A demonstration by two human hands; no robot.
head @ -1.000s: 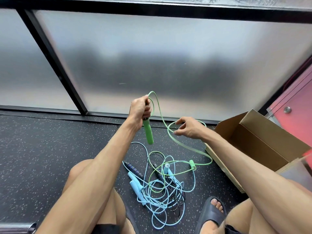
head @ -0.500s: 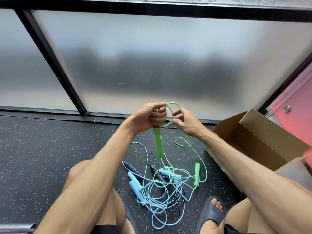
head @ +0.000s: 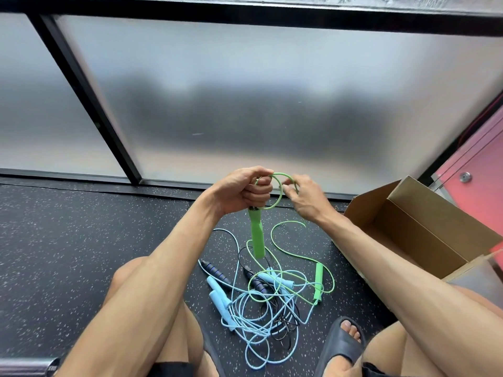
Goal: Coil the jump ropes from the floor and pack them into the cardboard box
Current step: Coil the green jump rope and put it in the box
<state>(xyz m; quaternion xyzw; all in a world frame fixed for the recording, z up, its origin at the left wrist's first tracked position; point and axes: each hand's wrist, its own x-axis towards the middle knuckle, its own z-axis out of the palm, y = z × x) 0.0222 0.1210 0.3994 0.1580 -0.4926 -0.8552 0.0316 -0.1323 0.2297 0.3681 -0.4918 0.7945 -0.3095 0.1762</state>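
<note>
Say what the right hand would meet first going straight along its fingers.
The right hand, pinching the green rope loop, points at the left hand; likely that first, though depth is unclear.

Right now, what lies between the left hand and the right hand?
A small loop of green jump rope, which left hand and right hand hold; head view.
</note>
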